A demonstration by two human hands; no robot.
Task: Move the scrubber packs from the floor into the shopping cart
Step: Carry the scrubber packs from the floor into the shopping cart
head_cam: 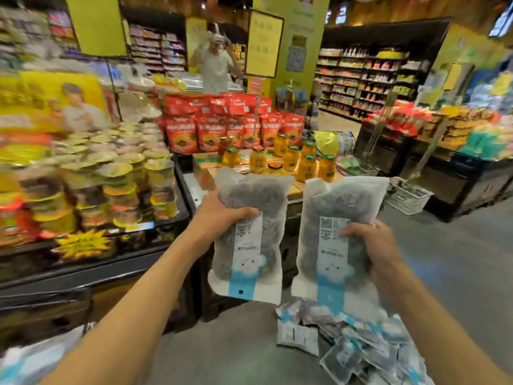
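Observation:
I hold two scrubber packs up in front of me, each a white bag with dark scrubbers inside and a blue and white label. My left hand (pixel 222 215) grips the left pack (pixel 247 190) by its left side. My right hand (pixel 372 245) grips the right pack (pixel 336 201) by its right side. Both packs hang upside down, side by side and apart. Below them, several more scrubber packs (pixel 358 348) lie in a heap on the grey floor at the lower right. No shopping cart shows clearly; a blurred white and blue shape (pixel 25 362) sits at the bottom left corner.
A low display (pixel 119 190) of stacked cup noodles runs along the left. Ahead stands a table with orange jars (pixel 305 162) and red bags (pixel 230 123). A person (pixel 216 65) stands behind it. A white basket (pixel 408 198) rests on the floor at the right, beside dark shelving (pixel 455 190).

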